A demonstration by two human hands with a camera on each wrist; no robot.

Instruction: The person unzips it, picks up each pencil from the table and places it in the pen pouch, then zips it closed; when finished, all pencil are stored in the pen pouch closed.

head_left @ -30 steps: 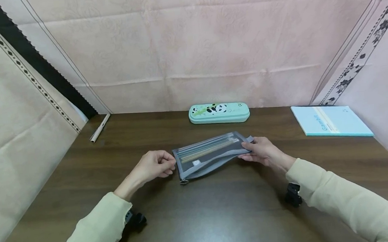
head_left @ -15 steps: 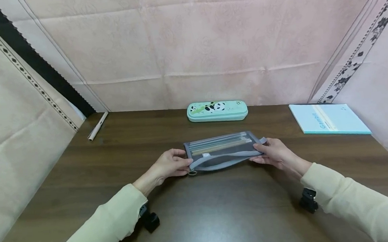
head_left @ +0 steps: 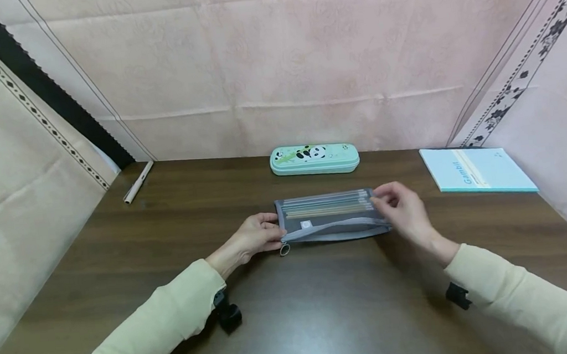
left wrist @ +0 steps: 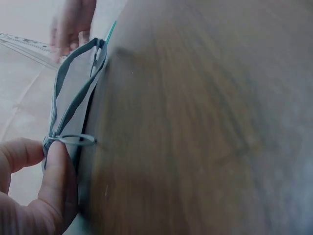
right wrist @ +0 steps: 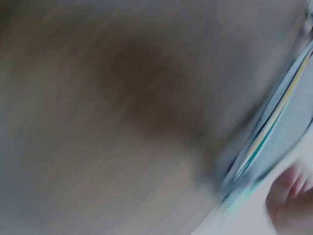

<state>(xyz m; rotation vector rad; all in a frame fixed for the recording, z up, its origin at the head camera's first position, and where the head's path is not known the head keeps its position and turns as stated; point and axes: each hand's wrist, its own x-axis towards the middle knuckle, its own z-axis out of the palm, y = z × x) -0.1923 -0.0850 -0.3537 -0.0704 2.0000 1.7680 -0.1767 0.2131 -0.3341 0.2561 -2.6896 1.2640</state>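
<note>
A grey mesh pencil pouch (head_left: pixel 341 217) lies in the middle of the table, its zip side gaping toward me. Several long thin sticks (head_left: pixel 325 202) show through the mesh. My left hand (head_left: pixel 260 234) pinches the pouch's near left corner between thumb and fingers, right by the round zip ring (head_left: pixel 285 249). In the left wrist view the open mouth of the pouch (left wrist: pixel 58 88) stretches away from that thumb. My right hand (head_left: pixel 406 212) hovers at the pouch's right end with loosely bent fingers. The blurred right wrist view shows this hand (right wrist: pixel 293 196) apart from the pouch.
A mint-green pencil case (head_left: pixel 315 166) with a panda on its lid stands against the back curtain. On the right lies a light blue notebook (head_left: pixel 483 172). A white pen-like stick (head_left: pixel 138 183) lies at the far left. Cloth walls enclose the back and both sides.
My left hand has moved right and taken hold of the pouch's left corner. The pouch has shifted right and lies straighter. My right hand has let go of its right end.
</note>
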